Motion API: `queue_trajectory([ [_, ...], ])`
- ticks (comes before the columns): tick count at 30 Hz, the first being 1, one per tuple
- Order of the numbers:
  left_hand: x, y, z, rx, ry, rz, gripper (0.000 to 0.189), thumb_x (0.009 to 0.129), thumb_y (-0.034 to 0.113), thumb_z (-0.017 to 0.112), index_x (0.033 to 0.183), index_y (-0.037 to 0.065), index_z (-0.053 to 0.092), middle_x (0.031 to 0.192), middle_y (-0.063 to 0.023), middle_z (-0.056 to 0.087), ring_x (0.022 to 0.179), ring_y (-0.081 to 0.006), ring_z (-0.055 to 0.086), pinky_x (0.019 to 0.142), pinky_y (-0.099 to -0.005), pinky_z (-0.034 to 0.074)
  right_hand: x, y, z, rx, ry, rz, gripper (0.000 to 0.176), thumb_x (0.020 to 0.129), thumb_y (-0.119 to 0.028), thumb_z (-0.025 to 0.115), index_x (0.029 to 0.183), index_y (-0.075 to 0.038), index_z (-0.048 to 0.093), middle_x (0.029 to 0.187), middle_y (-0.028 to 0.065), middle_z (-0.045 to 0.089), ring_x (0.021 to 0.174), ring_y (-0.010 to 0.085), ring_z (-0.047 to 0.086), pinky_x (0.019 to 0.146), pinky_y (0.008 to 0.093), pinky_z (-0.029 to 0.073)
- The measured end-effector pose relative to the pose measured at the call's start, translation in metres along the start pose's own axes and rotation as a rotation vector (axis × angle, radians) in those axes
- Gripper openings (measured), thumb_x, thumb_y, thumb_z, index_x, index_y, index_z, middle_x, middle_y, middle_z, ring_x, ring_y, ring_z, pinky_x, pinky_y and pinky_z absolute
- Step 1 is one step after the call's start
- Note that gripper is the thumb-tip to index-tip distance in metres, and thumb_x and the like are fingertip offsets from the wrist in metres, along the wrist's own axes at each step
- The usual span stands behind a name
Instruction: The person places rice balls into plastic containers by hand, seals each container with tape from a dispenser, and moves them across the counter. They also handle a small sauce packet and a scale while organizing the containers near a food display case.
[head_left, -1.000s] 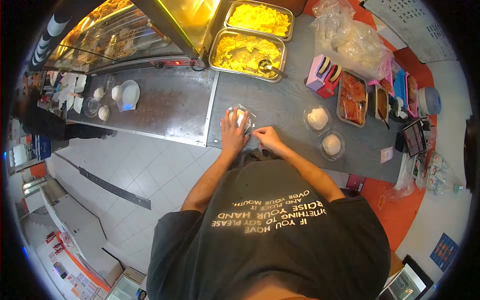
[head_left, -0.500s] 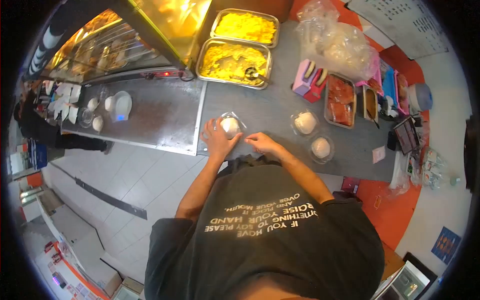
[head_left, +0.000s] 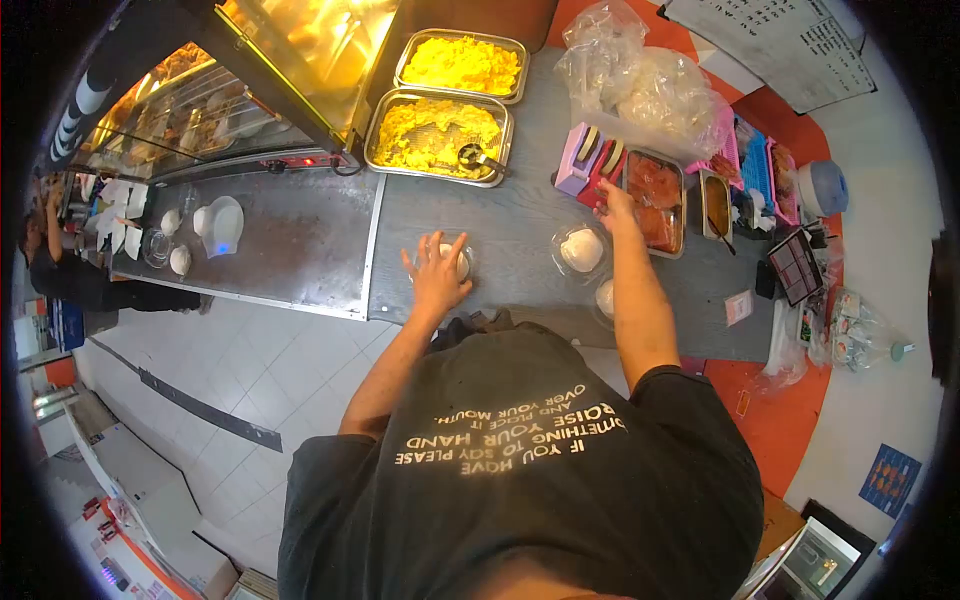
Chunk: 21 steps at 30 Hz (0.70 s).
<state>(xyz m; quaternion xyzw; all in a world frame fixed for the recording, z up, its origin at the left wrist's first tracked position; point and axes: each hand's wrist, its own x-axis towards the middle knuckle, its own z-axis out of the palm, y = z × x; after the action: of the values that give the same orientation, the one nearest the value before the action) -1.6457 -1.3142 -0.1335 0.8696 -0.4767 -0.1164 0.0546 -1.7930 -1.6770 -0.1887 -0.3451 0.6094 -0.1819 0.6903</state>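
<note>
My left hand (head_left: 438, 280) lies spread over a white bun (head_left: 458, 262) in a clear plastic container on the grey counter (head_left: 510, 225). Its fingers are apart and partly cover the bun. My right hand (head_left: 615, 205) reaches to the red box (head_left: 603, 170), beside the purple box (head_left: 578, 160); its fingertips are at the red box's near end, and whether they grip anything cannot be made out. Two more white buns in clear containers sit on the counter, one (head_left: 581, 250) left of my right forearm, the other (head_left: 606, 298) partly hidden by it.
Two trays of yellow food (head_left: 510, 135) stand at the back, one with a ladle (head_left: 472, 155). A tray of reddish slices (head_left: 683, 235) and a sauce container (head_left: 716, 180) are on the right. Plastic bags (head_left: 670, 100) lie behind. Another person (head_left: 70, 270) stands far left.
My right hand has moved away from the bun container, rightward and back to the red box. My left hand has stayed at the bun, its fingers now more spread. The view has shifted slightly.
</note>
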Motion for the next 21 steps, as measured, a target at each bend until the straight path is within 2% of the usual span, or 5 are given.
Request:
queue_trajectory([
  [3, -0.011, 0.017, -0.005, -0.156, 0.048, -0.291, 0.094, 0.065, 0.047, 0.075, 0.139, 0.012, 0.028, 0.138, -0.0161, 0.028, 0.130, -0.0346, 0.024, 0.098, -0.0660, 0.018, 0.008, 0.017, -0.006, 0.162, -0.054, -0.044, 0.024, 0.080, -0.021, 0.067, 0.099, -0.007, 0.062, 0.086, 0.0087, 0.062, 0.073, 0.0190, 0.059, 0.061, 0.0310, 0.049],
  [5, -0.013, 0.017, 0.014, -0.345, 0.254, -0.419, 0.092, 0.067, 0.042, 0.076, 0.138, 0.010, 0.027, 0.137, -0.0160, 0.029, 0.130, -0.0371, 0.021, 0.098, -0.0642, 0.019, 0.007, 0.041, -0.010, 0.253, -0.142, -0.408, 0.023, 0.078, -0.020, 0.069, 0.094, -0.004, 0.063, 0.083, 0.0087, 0.063, 0.074, 0.0212, 0.060, 0.065, 0.0308, 0.050],
  [7, -0.013, 0.013, 0.026, -0.362, 0.279, -0.396, 0.091, 0.067, 0.040, 0.076, 0.138, 0.009, 0.029, 0.137, -0.0160, 0.029, 0.130, -0.0365, 0.022, 0.099, -0.0613, 0.020, 0.003, 0.050, -0.012, 0.064, -0.076, -0.559, 0.017, 0.076, -0.018, 0.069, 0.081, -0.001, 0.066, 0.077, 0.0107, 0.064, 0.072, 0.0230, 0.061, 0.065, 0.0332, 0.049],
  [10, -0.016, 0.000, 0.032, -0.364, 0.296, -0.292, 0.087, 0.066, 0.036, 0.076, 0.136, 0.008, 0.032, 0.136, -0.0160, 0.031, 0.129, -0.0354, 0.024, 0.100, -0.0554, 0.022, 0.000, 0.048, -0.013, -0.868, 0.456, -1.087, 0.019, 0.070, -0.015, 0.068, 0.068, 0.003, 0.066, 0.068, 0.0177, 0.064, 0.067, 0.0262, 0.064, 0.066, 0.0368, 0.048],
  [21, -0.004, -0.011, 0.019, -0.350, 0.261, -0.182, 0.084, 0.056, 0.028, 0.081, 0.128, 0.011, 0.042, 0.133, -0.0115, 0.036, 0.125, -0.0325, 0.032, 0.102, -0.0458, 0.030, -0.005, 0.038, -0.010, -0.793, 0.421, -0.555, 0.025, 0.071, -0.025, 0.071, 0.078, -0.002, 0.071, 0.074, 0.0149, 0.068, 0.067, 0.0245, 0.065, 0.064, 0.0361, 0.048],
])
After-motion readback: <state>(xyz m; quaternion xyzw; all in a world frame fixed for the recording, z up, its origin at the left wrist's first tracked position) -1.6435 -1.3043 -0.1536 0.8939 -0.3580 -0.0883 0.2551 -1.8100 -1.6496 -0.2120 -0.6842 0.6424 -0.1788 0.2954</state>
